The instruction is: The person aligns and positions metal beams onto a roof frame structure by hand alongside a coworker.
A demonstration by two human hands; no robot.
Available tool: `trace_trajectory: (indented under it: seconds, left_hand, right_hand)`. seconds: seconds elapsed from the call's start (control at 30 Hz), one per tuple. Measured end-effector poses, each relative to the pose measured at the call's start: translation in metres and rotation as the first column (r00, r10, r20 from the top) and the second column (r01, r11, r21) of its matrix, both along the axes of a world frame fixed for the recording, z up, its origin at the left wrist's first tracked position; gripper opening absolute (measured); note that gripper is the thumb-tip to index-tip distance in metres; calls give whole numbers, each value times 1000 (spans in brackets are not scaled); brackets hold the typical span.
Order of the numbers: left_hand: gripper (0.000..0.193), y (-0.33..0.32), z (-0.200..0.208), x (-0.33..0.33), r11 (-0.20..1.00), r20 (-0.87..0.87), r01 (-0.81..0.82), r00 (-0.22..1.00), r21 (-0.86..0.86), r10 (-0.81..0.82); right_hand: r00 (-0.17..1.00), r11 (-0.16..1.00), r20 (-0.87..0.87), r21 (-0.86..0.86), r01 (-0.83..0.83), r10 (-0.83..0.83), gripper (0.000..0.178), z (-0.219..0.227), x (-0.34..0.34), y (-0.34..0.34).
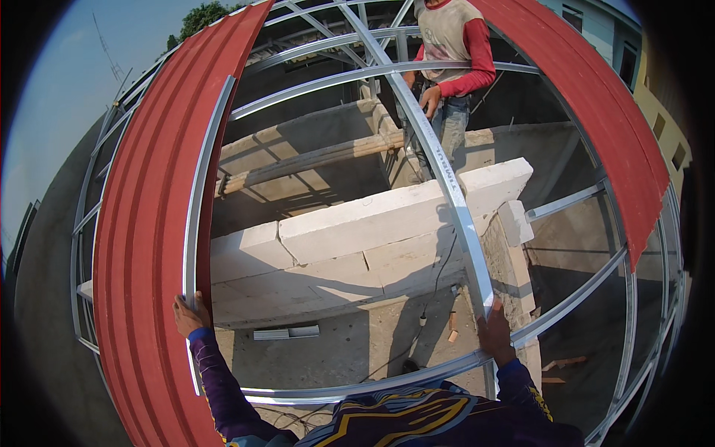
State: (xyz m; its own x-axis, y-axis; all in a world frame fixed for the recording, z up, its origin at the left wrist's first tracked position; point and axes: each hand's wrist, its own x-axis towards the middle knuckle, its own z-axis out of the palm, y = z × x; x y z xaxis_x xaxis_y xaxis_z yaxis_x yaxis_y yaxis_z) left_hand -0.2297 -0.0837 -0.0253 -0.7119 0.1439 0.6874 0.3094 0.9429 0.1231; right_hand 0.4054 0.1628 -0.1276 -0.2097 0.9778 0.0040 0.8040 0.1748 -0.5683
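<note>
pale block wall [372, 220] lies below. left hand [191, 314] grips the silver channel [196, 194], its length running forward; right hand [496, 332] clasps the slanting beam's [459, 208] near end

Daylight is strong and direct. Hard-edged shadows cross the white block wall [387, 212] and the floor [298, 357] at centre. The metal beam [463, 223] right of centre reflects brightly. Fisheye distortion bends the red roof sheet [149, 223] at left; black vignetting fills the corners.
</note>
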Motion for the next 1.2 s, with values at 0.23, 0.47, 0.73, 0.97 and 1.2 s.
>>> trace_trajectory:
  seconds: [0.23, 0.47, 0.73, 0.97, 1.2]
  left_hand:
    - [65, 18, 24, 14, 991, 291, 117, 952, -60, -95]
    - [65, 7, 12, -4, 964, 258, 245, 943, -105, -211]
    - [53, 41, 46, -5, 945, 216, 302, 938, -122, -272]
    - [55, 173, 84, 0, 852, 171, 518, 835, 80, -524]
    - [55, 248, 67, 9, 868, 379, 473, 784, 149, -492]
  right_hand:
    - [997, 991, -26, -113, 74, -78, 65, 12, -2, 1]
    - [998, 998, -55, 51, 28, -25, 61, 10, -3, 1]
    - [997, 997, 3, 7, 72, -72, 62, -1, 3, -2]
    - [999, 991, 5, 131, 35, -36, 70, -19, 11, 5]
    - [993, 993, 29, 32, 112, -113, 66, 18, -11, -6]
